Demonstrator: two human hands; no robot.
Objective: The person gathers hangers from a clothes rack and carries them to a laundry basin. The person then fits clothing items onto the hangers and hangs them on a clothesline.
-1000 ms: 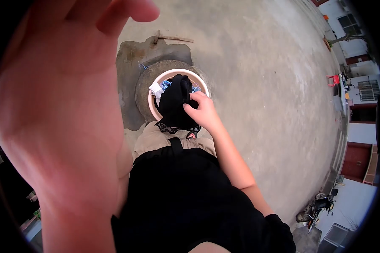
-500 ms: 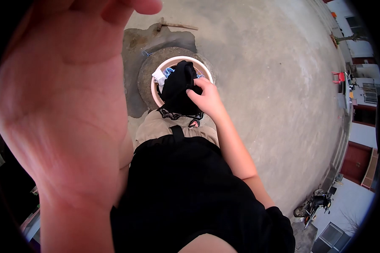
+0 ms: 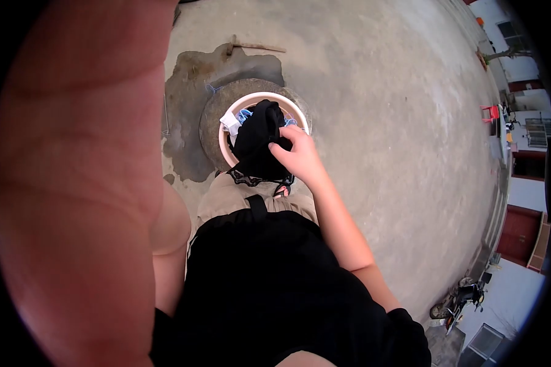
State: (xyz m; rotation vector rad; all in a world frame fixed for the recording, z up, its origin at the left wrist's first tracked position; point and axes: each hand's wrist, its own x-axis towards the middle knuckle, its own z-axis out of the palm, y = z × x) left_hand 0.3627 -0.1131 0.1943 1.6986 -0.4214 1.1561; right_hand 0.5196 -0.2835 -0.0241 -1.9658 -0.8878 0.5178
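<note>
A black lace-trimmed garment [image 3: 257, 144] rises out of a pale pink basin [image 3: 225, 150] in front of me, its lace edge hanging over the near rim. My right hand [image 3: 300, 153] pinches the garment's right side between thumb and fingers. White cloth [image 3: 230, 122] and blue-and-white bits [image 3: 243, 115] show beside it in the basin. Very close to the camera, my left hand [image 3: 79, 159] fills the left side with its palm facing me. Its fingers run out of the frame, so their pose is hidden.
Under the basin is a round stone slab [image 3: 211, 131], with a wet patch [image 3: 187, 153] around it on the concrete [image 3: 373, 122]. A wooden stick [image 3: 258, 47] lies beyond. Far right are a red chair [image 3: 490, 114], a motorcycle [image 3: 462, 300] and buildings.
My left hand has come nearer the camera, and its fingertips have left the view. The basin and right hand appear slightly lower in view; the right hand keeps its pinch.
</note>
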